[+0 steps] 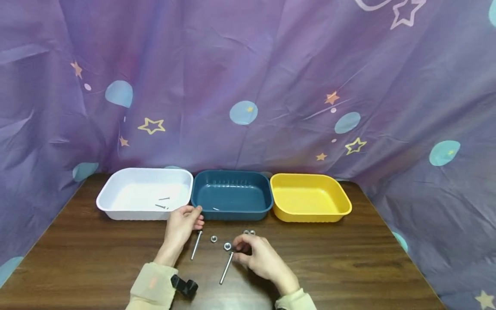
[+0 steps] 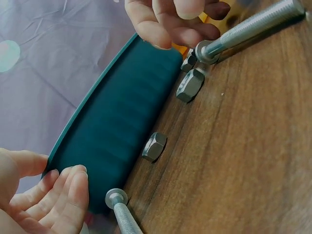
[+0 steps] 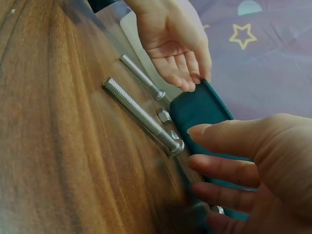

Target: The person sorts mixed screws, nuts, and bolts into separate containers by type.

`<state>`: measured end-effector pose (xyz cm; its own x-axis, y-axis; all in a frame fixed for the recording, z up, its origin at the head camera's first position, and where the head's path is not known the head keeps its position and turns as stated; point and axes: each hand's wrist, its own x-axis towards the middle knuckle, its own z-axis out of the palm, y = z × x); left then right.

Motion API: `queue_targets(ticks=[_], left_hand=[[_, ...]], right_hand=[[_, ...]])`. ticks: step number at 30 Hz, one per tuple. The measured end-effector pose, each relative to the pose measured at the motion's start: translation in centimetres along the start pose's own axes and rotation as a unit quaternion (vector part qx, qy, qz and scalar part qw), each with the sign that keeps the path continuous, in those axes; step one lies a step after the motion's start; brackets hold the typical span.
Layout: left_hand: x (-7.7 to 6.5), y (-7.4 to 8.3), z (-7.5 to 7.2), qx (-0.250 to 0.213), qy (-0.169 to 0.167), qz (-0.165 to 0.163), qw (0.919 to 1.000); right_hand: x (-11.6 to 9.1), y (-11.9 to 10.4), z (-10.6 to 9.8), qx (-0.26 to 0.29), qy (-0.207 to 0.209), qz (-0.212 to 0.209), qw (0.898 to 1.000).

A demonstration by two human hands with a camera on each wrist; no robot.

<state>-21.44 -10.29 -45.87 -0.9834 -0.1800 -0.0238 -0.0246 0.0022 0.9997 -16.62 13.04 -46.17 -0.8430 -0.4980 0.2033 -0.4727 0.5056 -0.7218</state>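
My left hand (image 1: 181, 227) pinches the front left corner of the dark teal bin (image 1: 236, 215), its thumb at the rim and fingers against the outer wall. Just below that hand a long bolt (image 1: 196, 245) lies on the table, head toward the bin. Loosely bent and holding nothing, my right hand (image 1: 261, 258) hovers beside a second bolt (image 1: 226, 269). A hex nut (image 1: 227, 246) lies by its fingertips, and another nut (image 1: 214, 238) sits farther left. Two more nuts (image 1: 252, 232) lie behind the right hand, partly hidden. In the right wrist view, the nearer bolt (image 3: 141, 114) shows its threaded end.
A white bin (image 1: 135, 215) on the left contains several small screws (image 1: 160, 206). A yellow bin (image 1: 310, 218) stands right of the teal one, which has a small light-coloured piece (image 1: 215, 209) inside. Behind the wooden table (image 1: 348, 267) hangs a purple patterned cloth (image 1: 209, 86).
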Motion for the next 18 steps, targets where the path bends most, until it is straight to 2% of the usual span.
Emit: queue_targets(ticks=[10,18], left_hand=[[0.17,0.1,-0.29,0.01,0.012,0.0,0.9999],[0.47,-0.25,0.02,0.001,0.01,0.0,1.0]], right_hand=[[0.5,-0.2,0.27,-0.012,-0.032,0.0,0.999],[0.47,-0.1,0.39,-0.034,-0.048,-0.002,0.998]])
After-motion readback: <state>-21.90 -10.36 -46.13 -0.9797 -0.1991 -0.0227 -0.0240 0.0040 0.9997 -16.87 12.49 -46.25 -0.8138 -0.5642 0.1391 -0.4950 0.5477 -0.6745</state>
